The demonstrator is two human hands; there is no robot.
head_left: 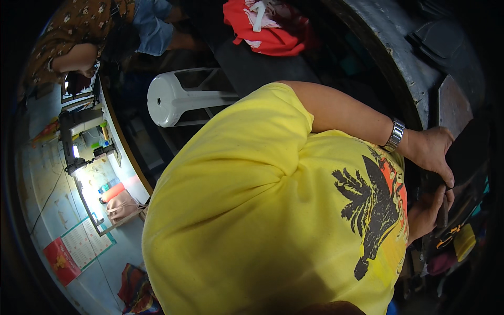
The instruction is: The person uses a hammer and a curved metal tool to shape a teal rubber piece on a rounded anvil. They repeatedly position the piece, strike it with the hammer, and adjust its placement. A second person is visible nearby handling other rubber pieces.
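A bright yellow shirt (236, 199), printed with dark palm-like fronds, filled most of the view; its wearer faced the right side. Along the left ran a pale blue surface (47, 194) with a glowing lamp and a calendar. At the top left stood another person in a flowered brown top (79, 23) and blue shorts. A white plastic stool (165, 100) showed above the shirt, and a heap of red cloth (273, 39) lay at the top.

At the far right, in shadow, was a dark flat piece (469, 157), near both hands. It looked thin, light and somewhat bendable rather than brittle, though its material could not be told; its near edge seemed the best place for a pinch.

The left hand (431, 151), below a silver wristwatch (396, 134), was narrowed on that edge, thumb pointing down and the other fingers partly hidden. Just below, the right hand (424, 212) had its fingertips close to the left thumb; whether it gripped anything could not be told.
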